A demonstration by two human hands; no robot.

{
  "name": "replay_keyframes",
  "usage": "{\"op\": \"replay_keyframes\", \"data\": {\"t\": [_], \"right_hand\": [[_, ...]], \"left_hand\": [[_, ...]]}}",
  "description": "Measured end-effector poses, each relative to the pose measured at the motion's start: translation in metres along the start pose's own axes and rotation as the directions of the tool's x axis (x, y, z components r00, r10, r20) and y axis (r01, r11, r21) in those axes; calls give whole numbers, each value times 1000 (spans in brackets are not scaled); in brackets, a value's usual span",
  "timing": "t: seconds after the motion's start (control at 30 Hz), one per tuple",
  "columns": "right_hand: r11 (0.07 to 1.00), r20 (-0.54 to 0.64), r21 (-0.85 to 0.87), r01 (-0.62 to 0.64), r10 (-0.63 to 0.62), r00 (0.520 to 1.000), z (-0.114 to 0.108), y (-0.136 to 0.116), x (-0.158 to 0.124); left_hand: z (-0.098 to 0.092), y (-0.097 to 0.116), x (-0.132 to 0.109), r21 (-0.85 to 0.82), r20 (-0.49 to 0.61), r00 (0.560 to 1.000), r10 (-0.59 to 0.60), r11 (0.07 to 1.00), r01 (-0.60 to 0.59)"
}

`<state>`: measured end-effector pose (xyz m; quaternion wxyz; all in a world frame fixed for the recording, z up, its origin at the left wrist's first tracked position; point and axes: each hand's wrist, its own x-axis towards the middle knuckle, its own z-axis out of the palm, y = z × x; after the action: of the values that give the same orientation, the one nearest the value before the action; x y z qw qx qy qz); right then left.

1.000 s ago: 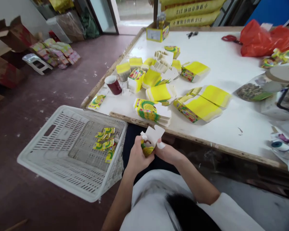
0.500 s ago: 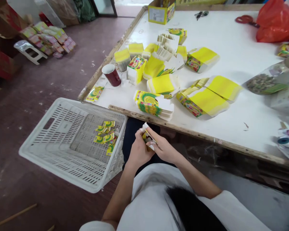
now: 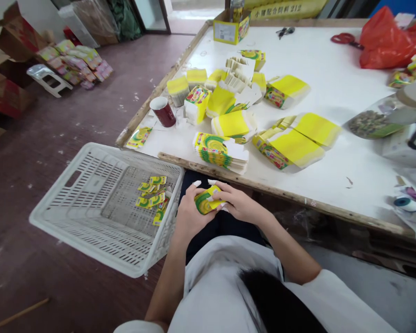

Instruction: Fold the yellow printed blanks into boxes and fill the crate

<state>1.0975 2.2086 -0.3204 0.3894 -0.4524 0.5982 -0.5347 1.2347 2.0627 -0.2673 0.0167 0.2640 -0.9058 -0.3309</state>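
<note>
Over my lap, a small yellow and green printed carton (image 3: 204,202) is held between both hands. My left hand (image 3: 190,213) is closed around its left side. The fingers of my right hand (image 3: 238,202) grip its right end and upper face. White coverings show on some fingertips. On the table edge just beyond lies a stack of flat cartons (image 3: 213,149) with the same print. To the left, a white plastic crate (image 3: 90,185) holds several small yellow-green cartons (image 3: 156,200) on its bottom.
More stacks of yellow cartons (image 3: 294,145) spread over the white table (image 3: 336,185), near a dark red mug (image 3: 163,112). Red-handled scissors (image 3: 343,38), a red plastic bag (image 3: 384,44) and a clear jar (image 3: 374,121) are farther right. A stool (image 3: 48,78) stands on the floor.
The carton has turned in my hands: its open end showed before, now its printed face does. My fingers have spread wider along it. The view has tilted slightly.
</note>
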Motion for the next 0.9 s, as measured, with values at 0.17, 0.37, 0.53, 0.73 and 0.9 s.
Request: {"op": "replay_keyframes", "data": {"t": [0.17, 0.37, 0.53, 0.73, 0.9], "right_hand": [[998, 107, -10, 54, -53, 993, -15, -3, 3], [998, -163, 53, 41, -32, 986, 23, 3, 1], [974, -265, 220, 59, 2, 964, 10, 2, 11], [910, -684, -259, -325, 64, 727, -39, 20, 57], [764, -675, -376, -525, 162, 719, -44, 40, 89]], "left_hand": [[2, 5, 2, 74, 27, 996, 88, 993, -90], [9, 2, 4, 183, -74, 976, 207, 964, -190], [-4, -15, 6, 59, -288, 957, 34, 998, -17], [-21, -24, 9, -50, -631, 757, -173, 982, 183], [-4, -13, 2, -301, -423, 874, -239, 947, 114]]}}
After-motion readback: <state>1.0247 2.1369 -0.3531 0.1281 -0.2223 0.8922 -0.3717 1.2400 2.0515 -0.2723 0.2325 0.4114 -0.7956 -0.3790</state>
